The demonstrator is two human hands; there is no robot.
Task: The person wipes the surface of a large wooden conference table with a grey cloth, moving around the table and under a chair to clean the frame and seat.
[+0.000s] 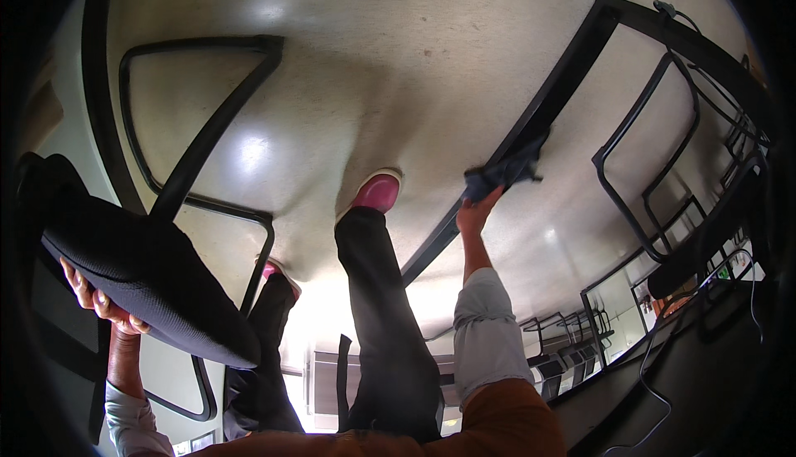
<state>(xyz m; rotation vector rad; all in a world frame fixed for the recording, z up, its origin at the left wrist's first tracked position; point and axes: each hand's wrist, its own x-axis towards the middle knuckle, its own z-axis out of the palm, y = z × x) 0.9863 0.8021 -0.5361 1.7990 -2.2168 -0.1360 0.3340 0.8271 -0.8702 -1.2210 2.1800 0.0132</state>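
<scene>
My left hand (98, 301) grips the edge of a black padded chair seat (157, 283) at the left, fingers curled against its side. The chair's black tubular frame (203, 138) reaches to the floor. With my right hand (478, 211) I hold a dark cloth (507, 172) against a long black metal bar (564, 84), which runs slantwise low over the floor at the right of centre. The cloth lies bunched across the bar and partly hides my fingertips.
My feet, in pink shoes (380, 193), stand on the pale floor (439, 59) between chair and bar. At the right are another black chair frame (605, 158), a dark tabletop (705, 366) and hanging cables (647, 382). More chairs (568, 324) stand farther off.
</scene>
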